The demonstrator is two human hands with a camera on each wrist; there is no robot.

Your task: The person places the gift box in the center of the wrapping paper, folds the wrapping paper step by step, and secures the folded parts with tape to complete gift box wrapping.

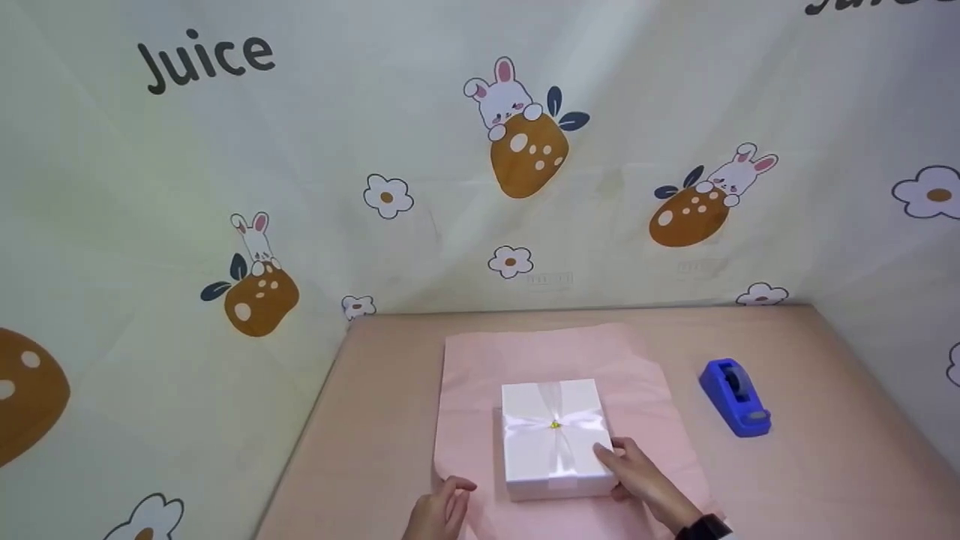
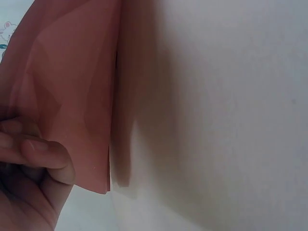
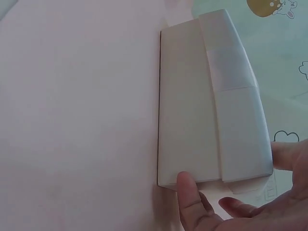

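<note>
A white gift box (image 1: 551,450) tied with a white ribbon lies on a sheet of pink wrapping paper (image 1: 480,367) on the table. My right hand (image 1: 630,469) holds the box's near right corner, fingers on the lid and thumb on the side wall. The right wrist view shows the box (image 3: 192,106) close up, with the thumb and fingers of the right hand (image 3: 236,202) round its end. My left hand (image 1: 448,501) is at the paper's near left edge. It (image 2: 33,156) pinches the lifted, folded pink paper (image 2: 72,91) between thumb and fingers.
A blue tape dispenser (image 1: 736,397) stands on the beige table (image 1: 375,420) to the right of the paper. A patterned cloth backdrop (image 1: 480,187) closes in the table at the back and on both sides.
</note>
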